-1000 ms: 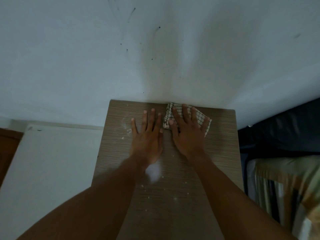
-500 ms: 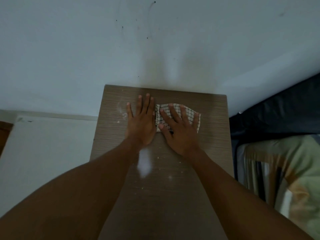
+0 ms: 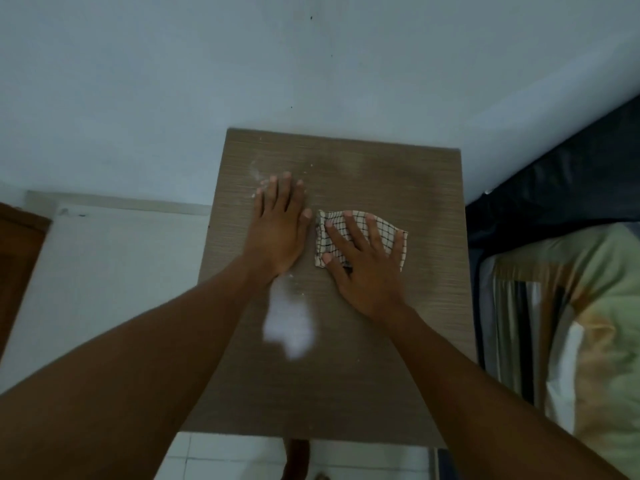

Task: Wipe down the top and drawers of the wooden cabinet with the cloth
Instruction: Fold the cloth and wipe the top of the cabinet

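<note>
Bare forearms (image 3: pixel 145 368), no sleeves, rings

Location: bedroom of a private home.

A small wooden cabinet (image 3: pixel 346 341) stands flush against a plain painted wall (image 3: pixel 173 81) that carries scuffs and dark specks. Just beside it on the right is a bed with a dark mattress edge (image 3: pixel 561 174) and rumpled green-and-tan striped bedding (image 3: pixel 571 323). White floor tiles (image 3: pixel 214 455) show below the cabinet's front edge; a brown wooden panel (image 3: pixel 17 258) sits at far left. Lighting is dim.

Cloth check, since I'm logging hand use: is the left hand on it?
No: the right hand presses the cloth; the left hand lies on bare wood.
</note>
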